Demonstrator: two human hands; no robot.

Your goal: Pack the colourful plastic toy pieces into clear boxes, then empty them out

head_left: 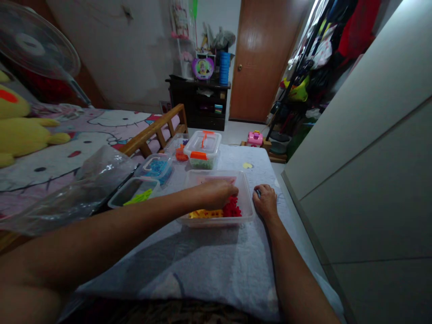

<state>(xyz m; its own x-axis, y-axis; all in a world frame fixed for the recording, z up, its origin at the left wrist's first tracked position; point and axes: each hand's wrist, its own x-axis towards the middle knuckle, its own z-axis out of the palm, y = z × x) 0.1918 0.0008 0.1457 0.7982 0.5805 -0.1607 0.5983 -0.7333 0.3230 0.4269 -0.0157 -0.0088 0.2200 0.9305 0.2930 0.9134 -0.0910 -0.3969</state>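
My left hand point(219, 193) reaches into a clear plastic box point(248, 209), its fingers pinched together at the red toy pieces point(232, 208) in the right part of the box. Yellow toy pieces point(205, 213) lie beside the red ones, under my left wrist. Something pink, partly covered by the hand, shows at the box's far side. Just right of the box, my right hand point(265, 201) rests on the cloth with curled fingers. A small dark spot shows between its thumb and forefinger; I cannot make out what it is.
Left of the box stand a tub with green pieces point(140, 197) and a tub with blue pieces point(158, 167). Behind are an orange-latched lidded box point(204, 146) and a container with orange pieces point(181, 153). A wooden bed rail point(158, 126) and plastic bag point(97, 180) border the left.
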